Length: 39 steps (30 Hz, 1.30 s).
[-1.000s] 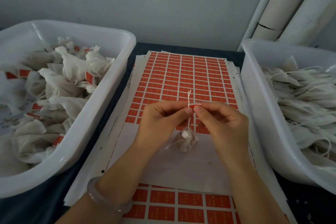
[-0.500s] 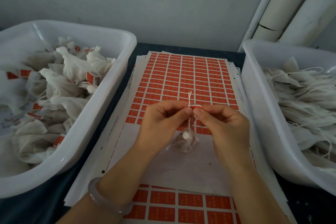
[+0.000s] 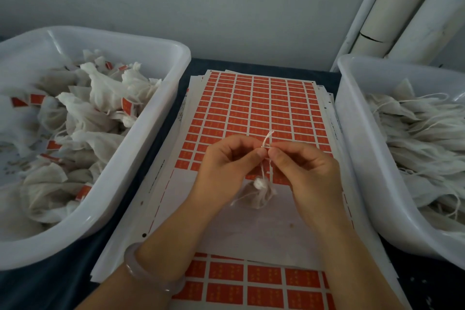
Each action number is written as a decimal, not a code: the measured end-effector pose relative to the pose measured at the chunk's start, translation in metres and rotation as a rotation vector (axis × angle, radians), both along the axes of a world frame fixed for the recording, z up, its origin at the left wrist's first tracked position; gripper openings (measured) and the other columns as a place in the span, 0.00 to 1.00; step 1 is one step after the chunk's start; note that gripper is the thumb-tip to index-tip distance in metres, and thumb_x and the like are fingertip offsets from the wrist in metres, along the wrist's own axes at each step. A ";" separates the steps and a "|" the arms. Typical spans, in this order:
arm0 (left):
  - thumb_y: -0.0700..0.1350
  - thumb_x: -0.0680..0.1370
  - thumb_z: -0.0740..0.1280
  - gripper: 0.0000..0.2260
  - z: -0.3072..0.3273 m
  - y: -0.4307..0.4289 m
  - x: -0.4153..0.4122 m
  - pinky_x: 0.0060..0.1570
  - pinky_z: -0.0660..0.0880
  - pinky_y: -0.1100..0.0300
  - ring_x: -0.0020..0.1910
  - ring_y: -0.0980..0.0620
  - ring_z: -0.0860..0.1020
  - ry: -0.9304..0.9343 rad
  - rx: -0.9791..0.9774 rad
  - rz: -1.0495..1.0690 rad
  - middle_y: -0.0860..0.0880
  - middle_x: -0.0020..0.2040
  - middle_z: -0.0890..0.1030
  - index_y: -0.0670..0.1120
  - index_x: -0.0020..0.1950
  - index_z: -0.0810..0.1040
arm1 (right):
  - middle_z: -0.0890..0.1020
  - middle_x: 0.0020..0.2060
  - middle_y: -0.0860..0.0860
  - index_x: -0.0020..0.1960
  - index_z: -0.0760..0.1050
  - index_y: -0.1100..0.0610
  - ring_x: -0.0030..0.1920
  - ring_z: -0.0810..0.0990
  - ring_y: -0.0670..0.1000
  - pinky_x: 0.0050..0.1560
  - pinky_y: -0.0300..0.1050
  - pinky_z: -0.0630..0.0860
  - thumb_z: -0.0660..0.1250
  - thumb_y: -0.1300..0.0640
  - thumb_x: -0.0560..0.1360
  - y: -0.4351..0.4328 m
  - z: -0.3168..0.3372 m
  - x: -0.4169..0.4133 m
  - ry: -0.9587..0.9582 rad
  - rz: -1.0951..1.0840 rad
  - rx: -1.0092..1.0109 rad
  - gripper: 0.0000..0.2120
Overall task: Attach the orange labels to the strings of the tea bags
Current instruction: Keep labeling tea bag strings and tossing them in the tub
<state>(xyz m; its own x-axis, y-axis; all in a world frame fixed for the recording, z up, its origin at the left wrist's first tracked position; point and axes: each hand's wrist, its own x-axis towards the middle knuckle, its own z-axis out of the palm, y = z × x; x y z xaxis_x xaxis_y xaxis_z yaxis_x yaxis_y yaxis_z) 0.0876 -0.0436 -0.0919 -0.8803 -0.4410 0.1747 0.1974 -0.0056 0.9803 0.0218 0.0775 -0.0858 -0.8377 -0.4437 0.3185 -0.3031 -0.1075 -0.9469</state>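
Observation:
My left hand (image 3: 226,166) and my right hand (image 3: 304,171) meet fingertip to fingertip over the sheet of orange labels (image 3: 254,106). Between thumbs and forefingers they pinch a white string (image 3: 267,139) whose short end sticks up above the fingers. An orange label folded on the string is mostly hidden by the fingertips. A small white tea bag (image 3: 259,195) hangs from the string below the hands, just above the peeled white part of the sheet.
A white tub (image 3: 141,148) on the left holds tea bags with orange labels. A white tub (image 3: 352,148) on the right holds tea bags with bare strings. More label sheets lie stacked underneath. White pipes (image 3: 392,7) stand at the back right.
Both hands have stayed in place, pressing at the string; the fingertips have closed tighter so less of the orange label shows.

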 end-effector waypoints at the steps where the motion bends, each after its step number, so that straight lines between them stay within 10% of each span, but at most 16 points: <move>1: 0.36 0.77 0.64 0.05 0.000 0.000 0.000 0.42 0.81 0.58 0.39 0.46 0.81 -0.009 -0.004 -0.013 0.43 0.40 0.82 0.41 0.46 0.80 | 0.84 0.37 0.39 0.42 0.79 0.46 0.40 0.83 0.41 0.37 0.31 0.77 0.70 0.52 0.68 0.000 -0.001 -0.001 0.033 -0.009 0.022 0.03; 17: 0.39 0.74 0.67 0.03 0.002 0.000 -0.001 0.38 0.79 0.64 0.37 0.49 0.82 -0.019 -0.004 0.009 0.47 0.38 0.84 0.42 0.44 0.81 | 0.81 0.37 0.34 0.43 0.77 0.46 0.40 0.81 0.38 0.37 0.28 0.75 0.68 0.62 0.74 -0.007 -0.011 0.000 0.198 -0.069 0.129 0.10; 24: 0.48 0.69 0.67 0.11 0.005 -0.004 -0.001 0.39 0.80 0.61 0.39 0.48 0.84 -0.021 0.098 0.000 0.46 0.41 0.85 0.42 0.46 0.81 | 0.83 0.39 0.37 0.44 0.79 0.44 0.42 0.83 0.40 0.36 0.30 0.76 0.68 0.50 0.68 -0.006 -0.007 -0.001 -0.020 0.006 0.000 0.05; 28: 0.39 0.72 0.68 0.04 0.003 -0.005 -0.001 0.38 0.80 0.61 0.39 0.48 0.84 -0.034 0.061 0.005 0.45 0.40 0.84 0.41 0.46 0.81 | 0.83 0.37 0.38 0.42 0.79 0.49 0.39 0.82 0.40 0.36 0.29 0.76 0.70 0.62 0.72 -0.007 -0.010 -0.002 0.066 -0.021 0.074 0.08; 34: 0.41 0.75 0.68 0.03 0.001 -0.010 -0.005 0.38 0.80 0.63 0.38 0.54 0.83 -0.127 0.007 0.190 0.51 0.40 0.84 0.49 0.44 0.80 | 0.80 0.46 0.32 0.52 0.73 0.38 0.47 0.79 0.36 0.39 0.29 0.75 0.73 0.36 0.59 0.004 -0.011 -0.009 0.009 0.262 0.322 0.24; 39: 0.53 0.76 0.65 0.08 0.020 -0.013 0.009 0.40 0.79 0.67 0.41 0.59 0.82 -0.288 -0.080 0.242 0.53 0.44 0.82 0.49 0.47 0.76 | 0.81 0.38 0.35 0.43 0.75 0.39 0.43 0.78 0.36 0.40 0.25 0.72 0.71 0.54 0.72 -0.013 -0.015 0.007 0.261 0.106 0.385 0.09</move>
